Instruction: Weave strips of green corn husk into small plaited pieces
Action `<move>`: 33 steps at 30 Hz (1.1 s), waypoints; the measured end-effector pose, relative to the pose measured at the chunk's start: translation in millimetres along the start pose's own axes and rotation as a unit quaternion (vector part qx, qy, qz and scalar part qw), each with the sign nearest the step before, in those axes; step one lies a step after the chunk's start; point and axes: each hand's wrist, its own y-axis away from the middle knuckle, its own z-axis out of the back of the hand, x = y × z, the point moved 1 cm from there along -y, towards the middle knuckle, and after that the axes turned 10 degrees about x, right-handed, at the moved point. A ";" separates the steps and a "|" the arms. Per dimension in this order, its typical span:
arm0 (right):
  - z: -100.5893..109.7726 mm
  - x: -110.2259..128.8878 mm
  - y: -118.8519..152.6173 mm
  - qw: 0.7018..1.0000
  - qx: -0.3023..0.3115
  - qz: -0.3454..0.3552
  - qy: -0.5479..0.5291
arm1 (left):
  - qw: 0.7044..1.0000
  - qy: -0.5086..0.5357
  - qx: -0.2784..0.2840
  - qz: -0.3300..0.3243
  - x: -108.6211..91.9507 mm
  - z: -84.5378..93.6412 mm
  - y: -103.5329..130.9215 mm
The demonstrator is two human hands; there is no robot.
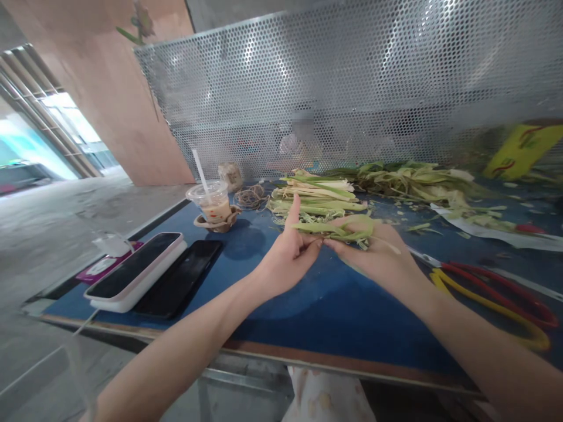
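Observation:
My left hand (294, 249) and my right hand (380, 249) meet over the front middle of the table. Between their fingertips they pinch a pale green leafy stalk (343, 230), whose exact kind I cannot tell; its leaves droop over my right fingers. One finger of my left hand points up while the others close on the stalk. Just beyond lies a stack of trimmed green and whitish stalks (319, 202). Farther right is a heap of long loose leaves (407, 180). Scissors with red and yellow handles (497, 296) lie beside my right forearm, partly covered by it.
On the blue table (281, 316) at left are a phone in a thick white case (136, 272), a black phone (180, 278) and an iced drink (213, 202) in a holder. Tangled twine (250, 196) lies behind. A perforated metal screen (334, 76) bounds the back.

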 end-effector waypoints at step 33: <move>28.4 -20.0 -9.5 0.891 -0.051 -0.200 -0.405 | 0.971 -0.225 -0.051 -0.060 -22.5 10.4 17.5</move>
